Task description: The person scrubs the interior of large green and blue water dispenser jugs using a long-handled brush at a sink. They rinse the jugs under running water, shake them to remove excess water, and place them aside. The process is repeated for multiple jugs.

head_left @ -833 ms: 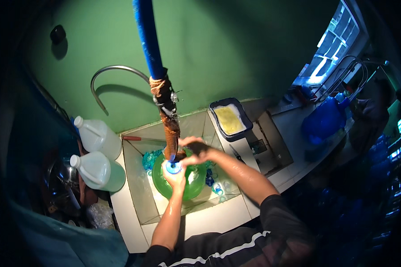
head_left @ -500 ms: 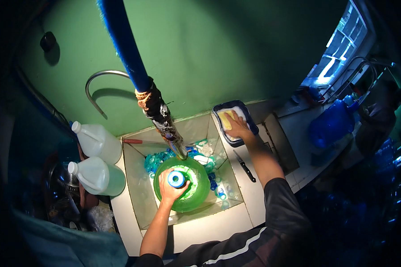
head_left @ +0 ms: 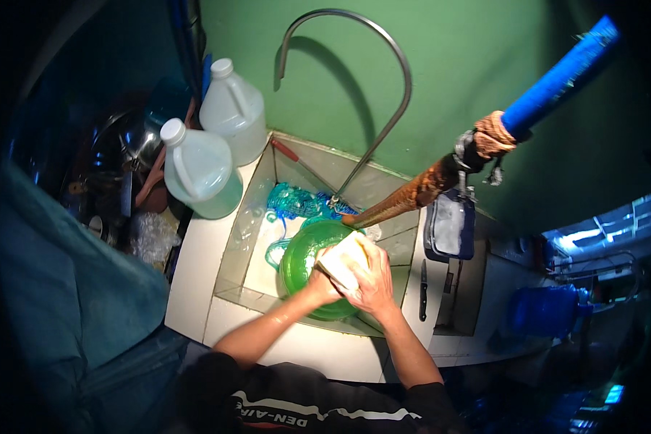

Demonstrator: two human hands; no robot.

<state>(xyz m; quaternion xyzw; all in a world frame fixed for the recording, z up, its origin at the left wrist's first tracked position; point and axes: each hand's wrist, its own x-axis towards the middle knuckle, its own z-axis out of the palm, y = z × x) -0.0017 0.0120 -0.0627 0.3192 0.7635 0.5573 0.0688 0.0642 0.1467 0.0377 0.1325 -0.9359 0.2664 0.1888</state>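
Grasps pale sponge (head_left: pixel 338 262) in right hand (head_left: pixel 375 282) over top of round green container (head_left: pixel 296 253) down in sink (head_left: pixel 237 264), probably set there so walls catch drips. Brings left hand (head_left: pixel 324 288) in at 6 o'clock of sponge, apparently to steady container; cannot tell grip with fingers hidden. Note dark blue tub (head_left: pixel 468 246) at 2 and knife (head_left: pixel 423 298) at 3 o'clock on bench (head_left: pixel 195 304), likely for right-side reach, and white-capped jugs (head_left: pixel 204 173) at 10, perhaps parked clear of elbows.

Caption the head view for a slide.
Right hand holding a pale sponge over a green bottle in a tiled sink, left hand close beside it.
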